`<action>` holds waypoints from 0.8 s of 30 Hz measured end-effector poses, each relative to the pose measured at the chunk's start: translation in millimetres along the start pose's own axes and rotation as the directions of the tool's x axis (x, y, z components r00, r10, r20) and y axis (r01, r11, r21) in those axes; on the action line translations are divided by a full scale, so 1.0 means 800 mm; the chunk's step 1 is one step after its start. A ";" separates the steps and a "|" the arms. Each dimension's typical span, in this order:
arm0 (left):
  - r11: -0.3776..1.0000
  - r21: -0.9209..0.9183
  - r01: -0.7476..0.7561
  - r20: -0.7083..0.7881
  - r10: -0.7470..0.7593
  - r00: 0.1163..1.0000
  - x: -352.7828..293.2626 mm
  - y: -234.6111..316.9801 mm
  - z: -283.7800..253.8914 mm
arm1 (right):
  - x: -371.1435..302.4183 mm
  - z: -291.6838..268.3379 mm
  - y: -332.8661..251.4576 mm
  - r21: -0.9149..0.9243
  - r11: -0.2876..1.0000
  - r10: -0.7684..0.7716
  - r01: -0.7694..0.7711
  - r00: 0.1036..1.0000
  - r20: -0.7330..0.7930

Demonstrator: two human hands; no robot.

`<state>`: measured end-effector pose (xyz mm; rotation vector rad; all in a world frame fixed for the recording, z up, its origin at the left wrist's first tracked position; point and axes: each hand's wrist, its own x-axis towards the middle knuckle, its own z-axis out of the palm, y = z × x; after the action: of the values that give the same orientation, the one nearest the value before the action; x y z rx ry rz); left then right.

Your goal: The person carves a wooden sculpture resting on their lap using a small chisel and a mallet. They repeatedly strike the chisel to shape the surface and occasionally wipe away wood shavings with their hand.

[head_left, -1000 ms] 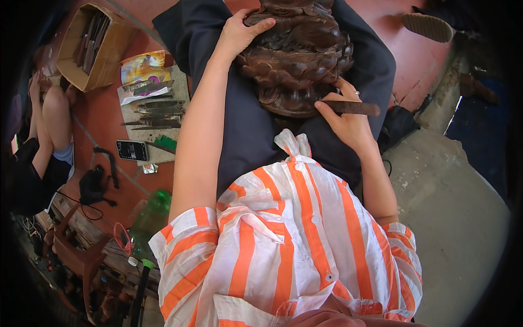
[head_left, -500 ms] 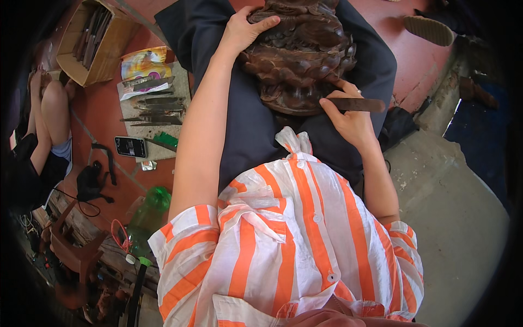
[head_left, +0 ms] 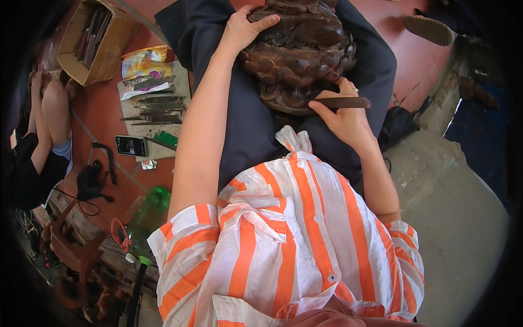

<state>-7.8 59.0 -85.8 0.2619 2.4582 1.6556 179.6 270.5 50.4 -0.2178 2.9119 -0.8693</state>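
Observation:
Between my knees stands a dark brown wood carving, glossy, with rows of petal-like shapes; its top runs out of view. My left hand grips its upper left side, thumb over the surface and fingers partly hidden behind it. In my right hand is a flat, brown, bar-like carving tool, pinched between thumb and fingers, its blunt end sticking out to the right. The tool's working end meets the lower right of the carving and is hidden by my fingers and the wood.
On the left, several flat metal tools lie on a mat beside a phone. A cardboard box holds more tools. Nearby are a green plastic bottle and another person's bare leg. A shoe sole shows at upper right.
My right hand has shifted slightly left along the carving's lower side, carrying the tool with it. My left hand and the carving have stayed in place.

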 end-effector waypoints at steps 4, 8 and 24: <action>1.000 0.002 -0.025 -0.004 0.025 1.000 0.002 -0.006 0.003 | 0.006 -0.003 0.023 0.086 0.996 0.019 -0.018 1.000 -0.010; 0.999 -0.006 -0.033 -0.012 0.033 0.999 -0.002 0.004 0.005 | 0.010 -0.014 0.023 0.177 0.975 0.120 -0.137 0.987 0.105; 1.000 -0.003 -0.012 0.000 0.012 1.000 0.004 -0.010 0.003 | 0.018 -0.014 0.014 0.086 0.972 0.197 -0.218 0.960 0.201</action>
<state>-10.4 59.1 -94.0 0.2765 2.4591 1.6634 163.0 283.4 52.6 0.0134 2.6426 -0.9116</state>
